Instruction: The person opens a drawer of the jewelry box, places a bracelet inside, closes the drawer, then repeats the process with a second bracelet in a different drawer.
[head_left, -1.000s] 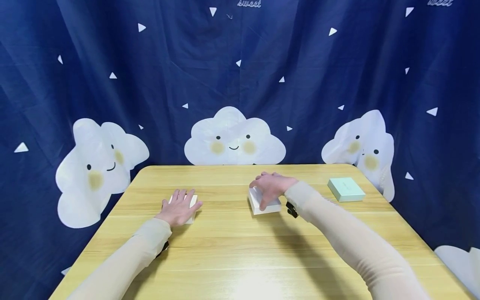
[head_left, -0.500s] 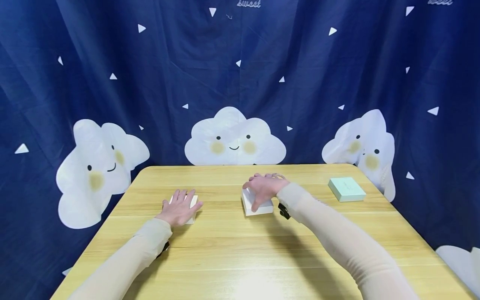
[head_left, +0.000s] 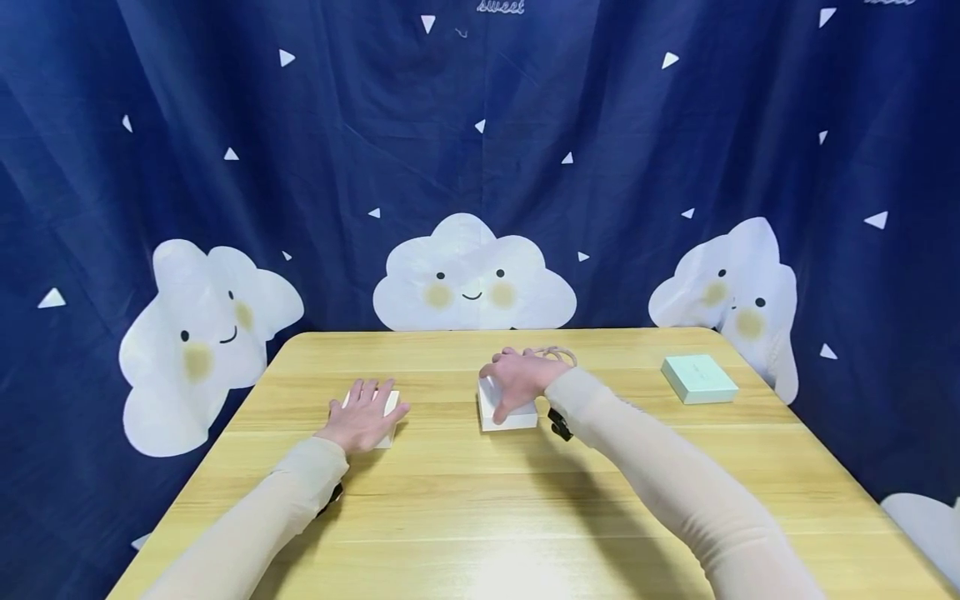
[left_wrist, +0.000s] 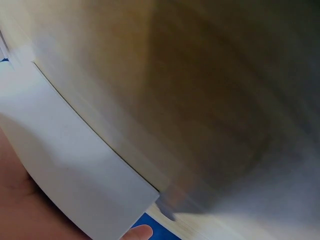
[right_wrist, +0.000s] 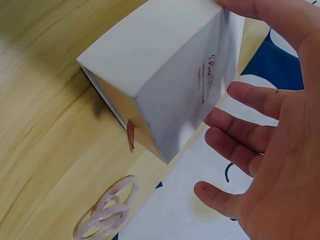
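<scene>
On the left of the table, my left hand (head_left: 363, 419) rests with spread fingers over a small white box (head_left: 385, 438), covering most of its top. The left wrist view has this box's white side (left_wrist: 85, 155) close up, with the palm along its edge. Near the middle, my right hand (head_left: 520, 379) grips a second white box (head_left: 512, 419) from above, thumb on its near side and fingers reaching over to the far side. In the right wrist view that box (right_wrist: 175, 95) shows small printed lettering and a reddish ribbon tab (right_wrist: 130, 136) at one side.
Pale pink bangles (right_wrist: 107, 210) lie on the table behind the right hand. A mint-green box (head_left: 699, 379) sits near the table's right edge. The wooden table (head_left: 450, 492) ends at a dark blue curtain (head_left: 480, 125) with cloud prints.
My right hand has moved left with the white box it grips, and the bangles behind it now show. The left hand stays on its box.
</scene>
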